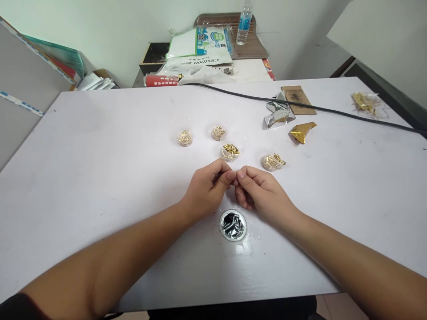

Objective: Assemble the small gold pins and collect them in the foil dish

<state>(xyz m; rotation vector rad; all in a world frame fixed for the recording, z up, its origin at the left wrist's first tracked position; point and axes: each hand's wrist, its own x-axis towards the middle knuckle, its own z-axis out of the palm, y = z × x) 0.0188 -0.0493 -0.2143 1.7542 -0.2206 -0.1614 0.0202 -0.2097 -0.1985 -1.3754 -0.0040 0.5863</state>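
Note:
My left hand (210, 184) and my right hand (255, 189) meet fingertip to fingertip above the white table, each closed in a pinch. Whatever lies between the fingertips is too small or hidden to name. Just beyond them stands a clear cup of short gold pieces (230, 152). Farther back are two more cups, a left one (185, 138) and a middle one (219, 133), both filled with thin gold pieces. To the right of my hands sits another heaped cup (272, 162). Nearer to me lies a round disc (233, 225) with a dark shiny centre and silver rim, on clear film.
A black cable (253, 98) crosses the far right of the table. Near it lie silver foil packets (279, 116), a gold foil piece (302, 132), brown cardboard (298, 100) and a clear bag (365, 104). Behind the table stands a water bottle (244, 24).

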